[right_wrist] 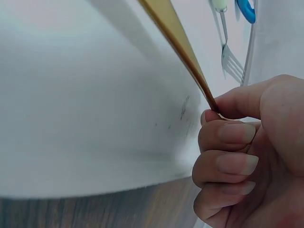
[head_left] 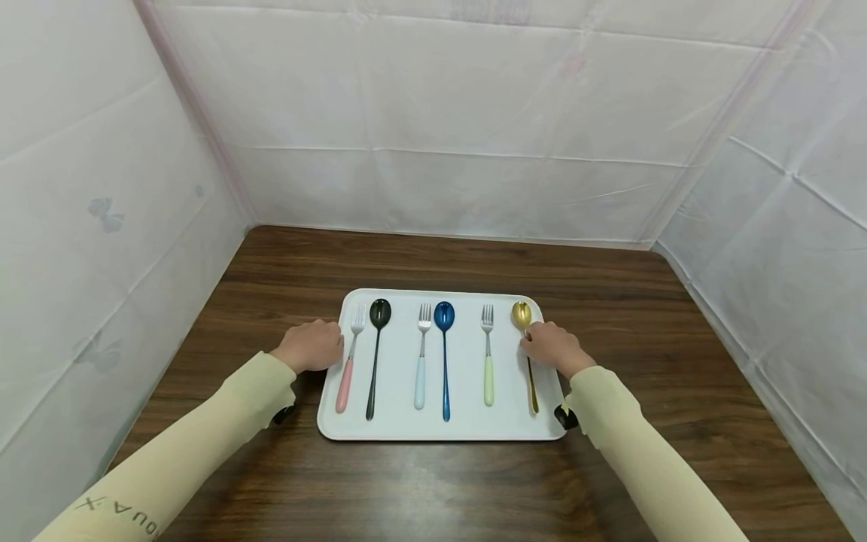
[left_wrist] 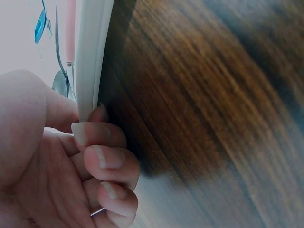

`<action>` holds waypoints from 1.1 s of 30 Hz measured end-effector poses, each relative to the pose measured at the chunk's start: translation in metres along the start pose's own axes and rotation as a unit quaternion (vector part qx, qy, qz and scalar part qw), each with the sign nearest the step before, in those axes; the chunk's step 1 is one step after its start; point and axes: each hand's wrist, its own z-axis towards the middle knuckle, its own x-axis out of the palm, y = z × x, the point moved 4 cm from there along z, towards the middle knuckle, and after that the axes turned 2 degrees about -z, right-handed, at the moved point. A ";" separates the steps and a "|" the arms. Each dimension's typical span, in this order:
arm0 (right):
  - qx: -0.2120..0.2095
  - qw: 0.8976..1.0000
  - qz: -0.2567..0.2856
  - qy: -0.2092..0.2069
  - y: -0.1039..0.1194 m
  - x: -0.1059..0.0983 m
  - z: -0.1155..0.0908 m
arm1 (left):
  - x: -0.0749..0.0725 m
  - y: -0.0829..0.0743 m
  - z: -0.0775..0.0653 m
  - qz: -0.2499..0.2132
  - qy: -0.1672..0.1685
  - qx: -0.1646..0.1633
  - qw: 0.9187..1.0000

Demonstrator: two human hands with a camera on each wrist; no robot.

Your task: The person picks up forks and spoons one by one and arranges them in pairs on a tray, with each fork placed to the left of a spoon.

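A white tray (head_left: 396, 354) bears forks and spoons laid side by side. My left hand (head_left: 311, 346) is at its left edge; in the left wrist view, thumb and curled fingers pinch the tray rim (left_wrist: 92, 57). Over the tray's right side, my right hand (head_left: 552, 346) pinches a gold spoon (head_left: 521, 314) by its handle (right_wrist: 178, 42), between thumb and index finger. The spoon's neck is partly hidden behind the hand. Leftward from it lie a green-handled fork (head_left: 488, 380), a blue spoon (head_left: 444, 316), a light-blue-handled fork (head_left: 420, 382), a black spoon (head_left: 380, 312) and a pink-handled fork (head_left: 344, 385).
Under the tray is a dark wooden table (head_left: 420, 489). White sheeting (head_left: 433, 113) hangs behind it and along both sides. Both forearms reach in from the front corners in pale yellow sleeves (head_left: 223, 406).
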 end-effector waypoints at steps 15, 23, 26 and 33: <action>0.004 1.000 -0.006 0.013 0.011 0.006 0.011 | 0.001 0.001 0.001 0.005 -0.002 -0.002 1.000; 0.003 1.000 -0.002 0.019 0.010 0.009 0.012 | 0.001 0.002 0.002 0.005 0.000 -0.002 1.000; 0.005 1.000 -0.001 0.018 0.010 0.009 0.011 | 0.001 0.002 0.002 0.003 0.003 -0.009 1.000; 0.014 1.000 -0.002 0.022 0.009 0.009 0.011 | 0.000 0.002 0.002 0.001 0.008 -0.012 1.000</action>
